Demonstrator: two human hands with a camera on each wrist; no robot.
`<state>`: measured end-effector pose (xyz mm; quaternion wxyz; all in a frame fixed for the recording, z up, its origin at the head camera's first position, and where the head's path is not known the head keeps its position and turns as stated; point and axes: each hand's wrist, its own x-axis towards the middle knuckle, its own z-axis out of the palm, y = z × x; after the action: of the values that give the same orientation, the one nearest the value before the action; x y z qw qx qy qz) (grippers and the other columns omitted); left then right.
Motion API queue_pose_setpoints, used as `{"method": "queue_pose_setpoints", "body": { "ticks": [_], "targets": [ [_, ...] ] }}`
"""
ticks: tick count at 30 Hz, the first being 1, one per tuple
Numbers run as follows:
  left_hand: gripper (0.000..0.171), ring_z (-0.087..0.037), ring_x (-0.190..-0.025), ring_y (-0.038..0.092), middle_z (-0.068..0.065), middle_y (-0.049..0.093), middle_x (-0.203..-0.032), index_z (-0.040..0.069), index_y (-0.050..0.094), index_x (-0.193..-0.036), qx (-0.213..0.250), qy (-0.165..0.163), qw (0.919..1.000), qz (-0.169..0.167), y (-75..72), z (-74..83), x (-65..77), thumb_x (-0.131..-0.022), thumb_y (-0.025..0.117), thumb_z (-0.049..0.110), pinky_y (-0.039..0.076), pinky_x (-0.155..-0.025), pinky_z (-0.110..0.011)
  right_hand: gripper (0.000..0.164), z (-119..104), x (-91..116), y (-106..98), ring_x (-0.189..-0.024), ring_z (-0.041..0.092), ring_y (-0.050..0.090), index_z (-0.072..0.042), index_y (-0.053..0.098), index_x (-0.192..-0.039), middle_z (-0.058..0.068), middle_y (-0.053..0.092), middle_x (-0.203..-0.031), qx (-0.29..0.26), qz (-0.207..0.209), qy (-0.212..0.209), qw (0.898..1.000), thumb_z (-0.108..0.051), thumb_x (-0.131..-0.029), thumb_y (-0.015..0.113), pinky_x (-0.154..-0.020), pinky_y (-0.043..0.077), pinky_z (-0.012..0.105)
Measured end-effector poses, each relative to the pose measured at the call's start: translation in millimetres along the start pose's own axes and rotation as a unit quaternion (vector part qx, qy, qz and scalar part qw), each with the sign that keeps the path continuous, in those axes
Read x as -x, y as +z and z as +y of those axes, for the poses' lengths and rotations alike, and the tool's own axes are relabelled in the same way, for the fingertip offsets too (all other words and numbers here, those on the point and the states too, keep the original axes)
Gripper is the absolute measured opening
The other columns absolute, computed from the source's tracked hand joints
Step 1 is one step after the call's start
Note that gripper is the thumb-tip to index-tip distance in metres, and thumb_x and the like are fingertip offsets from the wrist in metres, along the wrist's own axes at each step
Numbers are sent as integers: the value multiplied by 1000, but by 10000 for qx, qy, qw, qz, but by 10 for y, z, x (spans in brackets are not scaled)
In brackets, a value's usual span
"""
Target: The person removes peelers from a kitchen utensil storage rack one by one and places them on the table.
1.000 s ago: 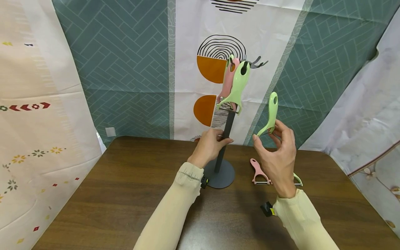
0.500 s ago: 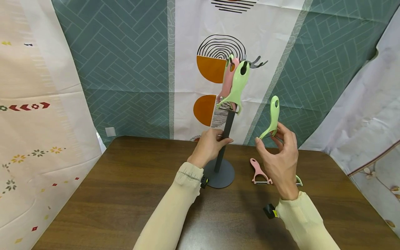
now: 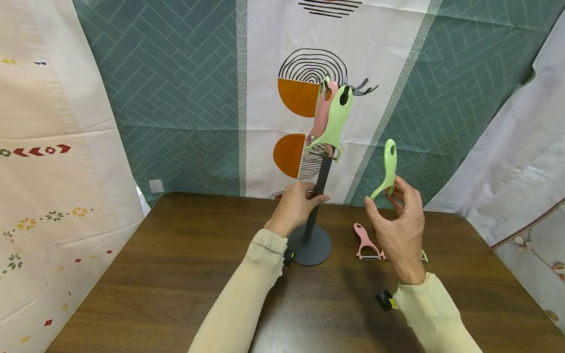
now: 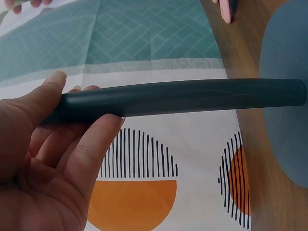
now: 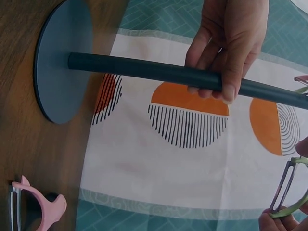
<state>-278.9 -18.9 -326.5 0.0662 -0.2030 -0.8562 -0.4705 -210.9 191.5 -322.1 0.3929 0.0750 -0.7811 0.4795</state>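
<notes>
My left hand (image 3: 293, 208) holds the dark post (image 3: 311, 223) of an upright stand, thumb and fingers round it, as the left wrist view also shows. Away to the right, my right hand (image 3: 398, 228) pinches a green peeler (image 3: 390, 164) by its blade end, with the holed handle pointing up. Its metal blade (image 5: 282, 186) shows in the right wrist view. From the stand's hooks (image 3: 364, 89) hang a green peeler (image 3: 336, 120) in front, a pink peeler (image 3: 321, 117) behind it and another green handle mostly hidden. The two hands are apart.
A pink peeler (image 3: 363, 237) lies on the wooden table (image 3: 198, 274) right of the stand's round base (image 3: 320, 250). Part of a green peeler (image 3: 424, 256) shows behind my right wrist. Patterned cloth (image 3: 176, 98) hangs behind the table.
My right hand has drifted a little right and down with the green peeler, away from the stand. My left hand and the hanging peelers have stayed in place.
</notes>
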Motion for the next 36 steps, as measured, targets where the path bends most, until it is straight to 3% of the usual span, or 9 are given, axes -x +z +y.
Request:
{"method": "queue_pose_setpoints", "body": {
  "ticks": [8,21,24,31,33,36],
  "targets": [
    [24,-12,-62,57,-14,76,-87,8,72,-95,-32,-13,10000,-25,-13,3,7,-98,70,31,42,-55,-21,66,57,15,-42,-111,9,57,-23,58,-143,-16,51,-115,114,30,20,9999,-5,-84,81,-101,48,15],
    [24,-12,-64,58,-12,76,-87,8,72,-96,-83,-27,10000,-19,-9,-6,0,-99,69,32,44,-56,-21,66,153,38,-83,-113,8,54,-22,57,-144,8,56,-121,249,-45,127,9996,-7,-85,80,-101,46,13],
    [25,-12,-63,57,-12,75,-85,8,72,-95,-103,-40,9999,-30,-5,-12,-1,-99,69,32,42,-55,-21,65,180,41,-91,-113,9,54,-21,57,-144,5,56,-119,271,-52,130,9995,-6,-85,81,-101,46,13],
    [24,-12,-65,59,-9,75,-86,9,72,-95,-68,-64,10000,-22,-9,2,1,-98,69,32,45,-56,-21,66,251,39,-114,-111,2,53,-20,58,-143,-19,49,-113,432,0,200,9989,-5,-84,82,-99,47,11],
    [24,-12,-64,58,-10,75,-85,9,73,-95,-41,-72,10000,-33,-10,5,1,-98,69,32,44,-56,-22,66,267,43,-123,-110,1,53,-20,58,-143,-19,49,-113,468,-6,221,9987,-5,-84,82,-99,47,11],
    [24,-12,-64,57,-10,74,-84,9,72,-94,-32,-88,9999,-36,-11,-1,-1,-98,69,32,44,-55,-22,65,289,47,-136,-111,4,54,-20,59,-143,-10,54,-115,491,-21,238,9985,-5,-83,82,-99,47,11]
  ]
}}
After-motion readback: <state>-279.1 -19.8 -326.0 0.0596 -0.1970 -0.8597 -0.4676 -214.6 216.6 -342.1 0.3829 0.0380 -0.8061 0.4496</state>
